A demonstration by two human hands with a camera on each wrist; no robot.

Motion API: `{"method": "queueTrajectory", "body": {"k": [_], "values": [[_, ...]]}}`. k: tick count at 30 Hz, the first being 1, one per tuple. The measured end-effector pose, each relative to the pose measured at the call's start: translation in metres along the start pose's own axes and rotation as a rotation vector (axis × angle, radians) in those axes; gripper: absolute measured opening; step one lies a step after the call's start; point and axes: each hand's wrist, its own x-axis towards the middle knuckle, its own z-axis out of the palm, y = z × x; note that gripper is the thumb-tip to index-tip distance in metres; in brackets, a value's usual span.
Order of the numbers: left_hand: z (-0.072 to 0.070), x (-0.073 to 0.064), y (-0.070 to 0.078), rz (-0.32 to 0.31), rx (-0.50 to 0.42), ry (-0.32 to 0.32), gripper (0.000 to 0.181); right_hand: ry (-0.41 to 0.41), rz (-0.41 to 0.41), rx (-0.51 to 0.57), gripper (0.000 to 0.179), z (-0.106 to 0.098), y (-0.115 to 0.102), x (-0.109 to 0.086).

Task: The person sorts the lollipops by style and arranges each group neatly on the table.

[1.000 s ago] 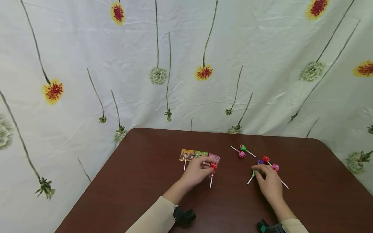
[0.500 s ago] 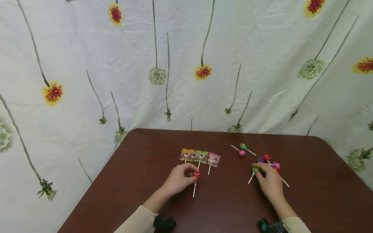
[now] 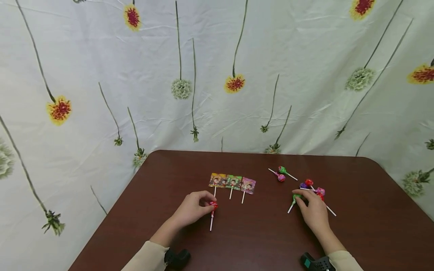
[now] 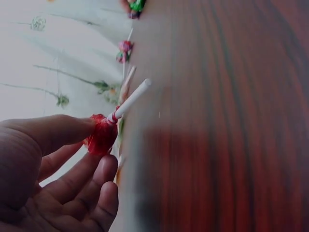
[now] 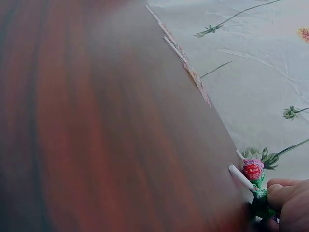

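While the red lollipop (image 4: 102, 137) is pinched by its wrapped head between the thumb and fingers of the left hand (image 3: 193, 207), its white stick is left free, pointing back toward the person. It is held just on the near side of the yellow flat lollipop (image 3: 217, 180); whether the table (image 3: 264, 233) is touched by the stick cannot be told. A light pinch is advised, so that the wrapper is not crumpled. Care should be taken around the row, where a green flat lollipop (image 3: 234, 182) and a pink flat lollipop (image 3: 248, 186) are laid beside the yellow one, since their sticks could be nudged by the fingertips. Farther right, the green round lollipop (image 3: 294, 201) is pinched at its head by the right hand (image 3: 313, 212), beside a lollipop cluster (image 3: 309, 183); a straight, gentle lift would be best there, lest its neighbours be rolled. Beyond, a pink-and-green pair (image 3: 282, 170) is laid before the floral cloth (image 3: 152, 75).
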Motion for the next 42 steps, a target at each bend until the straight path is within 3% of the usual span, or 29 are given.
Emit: {"method": "queueTrajectory", "body": {"k": [9,18,28,36,42], "values": [[-0.009,-0.004,-0.014,-0.048,0.016,-0.026,0.011,-0.004,0.003,0.001,0.02,0.001,0.001,0.0],[-0.013,0.0,-0.023,-0.001,0.028,-0.068,0.01,-0.008,0.016,0.0,0.022,0.001,0.001,0.001],[-0.013,0.0,-0.036,0.028,-0.001,-0.092,0.014,-0.066,0.069,0.014,0.024,-0.002,0.0,0.001],[-0.018,-0.002,-0.042,0.024,-0.041,-0.098,0.017,-0.052,0.044,0.018,0.022,-0.002,-0.002,0.0],[-0.02,-0.003,-0.045,0.086,-0.052,-0.089,0.015,-0.084,0.06,0.03,0.023,-0.003,-0.003,0.001]]}}
